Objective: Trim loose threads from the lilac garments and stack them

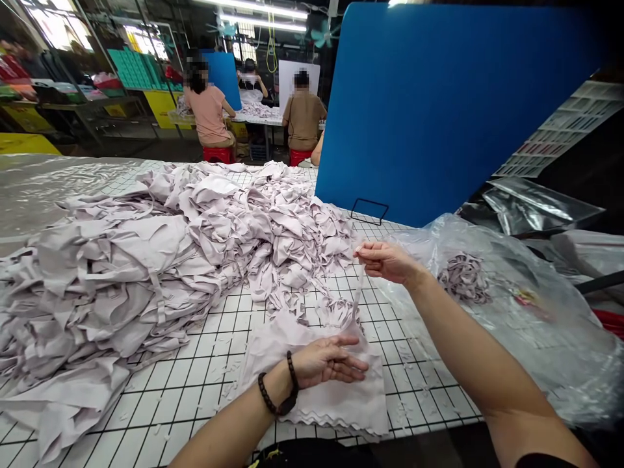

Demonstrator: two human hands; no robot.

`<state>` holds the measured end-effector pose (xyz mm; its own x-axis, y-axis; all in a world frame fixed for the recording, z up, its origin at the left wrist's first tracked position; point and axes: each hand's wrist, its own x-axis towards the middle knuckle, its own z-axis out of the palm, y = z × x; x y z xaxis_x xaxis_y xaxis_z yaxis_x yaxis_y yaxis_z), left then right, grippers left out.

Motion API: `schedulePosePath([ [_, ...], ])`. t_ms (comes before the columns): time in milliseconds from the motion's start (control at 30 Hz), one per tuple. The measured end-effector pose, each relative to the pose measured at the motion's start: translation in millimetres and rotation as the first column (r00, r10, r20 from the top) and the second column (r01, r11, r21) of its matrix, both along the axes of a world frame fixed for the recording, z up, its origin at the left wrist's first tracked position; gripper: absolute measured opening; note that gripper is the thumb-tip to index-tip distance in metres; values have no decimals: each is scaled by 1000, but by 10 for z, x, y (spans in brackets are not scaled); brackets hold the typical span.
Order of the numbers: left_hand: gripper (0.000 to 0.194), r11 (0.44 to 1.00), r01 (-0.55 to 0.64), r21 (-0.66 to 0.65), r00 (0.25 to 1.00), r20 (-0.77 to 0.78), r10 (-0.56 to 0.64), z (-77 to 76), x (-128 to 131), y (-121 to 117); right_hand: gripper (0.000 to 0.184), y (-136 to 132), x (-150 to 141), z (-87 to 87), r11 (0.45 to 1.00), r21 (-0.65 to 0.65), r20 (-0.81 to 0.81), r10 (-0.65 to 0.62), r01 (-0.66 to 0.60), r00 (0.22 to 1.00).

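Observation:
My left hand (331, 361) is spread, palm partly turned up, over a flat stack of pale lilac cloth garments (341, 406) with a wavy lower edge. Its fingers are apart and nothing shows in them. Higher up and to the right, my right hand (387, 261) pinches the top end of a thin pale strap (359, 289). That strap hangs taut down toward the stack's upper edge, where gathered cloth (336, 312) lies bunched. Whether the strap is joined to the top garment is hard to make out.
A large heap of crumpled lilac garments (146, 260) covers the left and back of the gridded table (195, 383). A blue board (429, 110) stands behind on a wire stand (369, 211). Clear plastic (550, 331) lies right, near coiled straps (465, 276). Co-workers sit farther back.

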<state>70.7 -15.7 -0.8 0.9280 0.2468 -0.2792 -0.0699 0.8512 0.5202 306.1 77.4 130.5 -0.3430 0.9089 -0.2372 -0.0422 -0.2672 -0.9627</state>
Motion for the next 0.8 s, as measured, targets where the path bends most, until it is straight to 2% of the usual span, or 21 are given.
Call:
schedulePosePath([
  [67, 50, 1000, -22, 11, 1000, -15, 22, 62, -20, -21, 23, -119, -106, 21, 994, 29, 195, 96, -104, 976],
  [133, 47, 996, -73, 46, 996, -47, 75, 134, -51, -50, 29, -273, -218, 5, 975, 48, 383, 183, -217, 905],
  [200, 46, 978, -168, 125, 977, -114, 182, 197, -87, -80, 32, -438, -305, -57, 951, 69, 512, 225, -301, 829],
  [300, 50, 890, -330, 314, 896, -192, 400, 251, -123, -117, 31, -654, -380, -199, 922, 99, 624, 236, -374, 745],
  [367, 53, 828, -370, 421, 854, -196, 481, 263, -122, -134, 28, -757, -417, -278, 905, 131, 682, 214, -405, 699],
  [467, 50, 771, -344, 536, 828, -215, 518, 275, -89, -155, 24, -861, -492, -321, 859, 219, 753, 153, -463, 640],
  [600, 41, 692, -312, 652, 769, -254, 586, 296, -41, -174, 23, -955, -596, -293, 798, 286, 814, 90, -531, 574],
  [700, 37, 662, -285, 693, 760, -258, 597, 293, -32, -174, 23, -994, -622, -283, 786, 283, 826, 90, -549, 556],
  [800, 33, 669, -244, 702, 777, -271, 569, 280, -46, -156, 21, -994, -602, -302, 811, 245, 802, 139, -531, 581],
])
